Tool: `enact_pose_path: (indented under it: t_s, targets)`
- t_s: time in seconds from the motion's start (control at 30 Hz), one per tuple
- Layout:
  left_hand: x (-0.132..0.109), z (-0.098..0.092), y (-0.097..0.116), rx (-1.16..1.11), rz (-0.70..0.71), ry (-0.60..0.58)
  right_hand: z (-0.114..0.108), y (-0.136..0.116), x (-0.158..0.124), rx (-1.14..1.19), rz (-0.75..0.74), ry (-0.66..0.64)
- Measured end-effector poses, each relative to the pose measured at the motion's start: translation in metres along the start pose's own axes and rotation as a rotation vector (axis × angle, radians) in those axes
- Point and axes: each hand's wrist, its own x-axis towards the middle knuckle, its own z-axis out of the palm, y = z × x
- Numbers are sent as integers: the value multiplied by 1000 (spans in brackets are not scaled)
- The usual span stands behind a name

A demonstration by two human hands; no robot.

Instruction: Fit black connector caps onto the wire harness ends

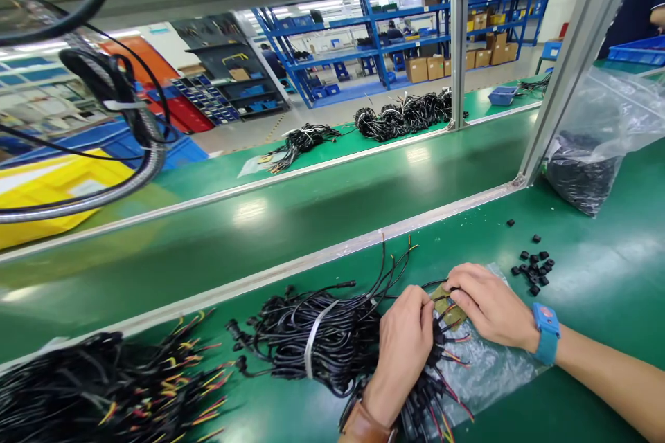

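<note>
My left hand (408, 332) is closed, thumb and fingers pinching a thin black cable (436, 298) above a tied bundle of black cables (332, 336). To its right, my right hand (483, 301) pinches the same cable near its end. A small dark piece shows at those fingertips, too covered to make out. Beneath the hands lie a clear plastic bag (501, 367) and a tan patch (451, 311). Cable ends with bare red, yellow and black wires (457, 356) fan out below the hands. A white tie (313, 342) wraps the bundle.
Small black caps (534, 266) lie scattered right of my hands. Behind them stands a clear bag of black parts (587, 166) beside a metal post (566, 76). More loose cables (77, 387) cover the left front. A metal rail (260, 284) runs behind the bundle.
</note>
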Motion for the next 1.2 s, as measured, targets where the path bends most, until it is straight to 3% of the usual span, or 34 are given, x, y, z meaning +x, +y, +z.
enact_pose_path:
  t_s: [0.37,0.63,0.97,1.2]
  targets:
    - [-1,4,-8,-56,54,22,-1,1,-1,0,4,-72]
    - [-5,6,-11,-118,65,71,-1,1,0,12,-3,-36]
    - [-3,4,-7,20,33,40,0,1,0,9,-5,-43]
    - [1,-1,1,201,-28,-56,-1,-1,0,13,-4,-76]
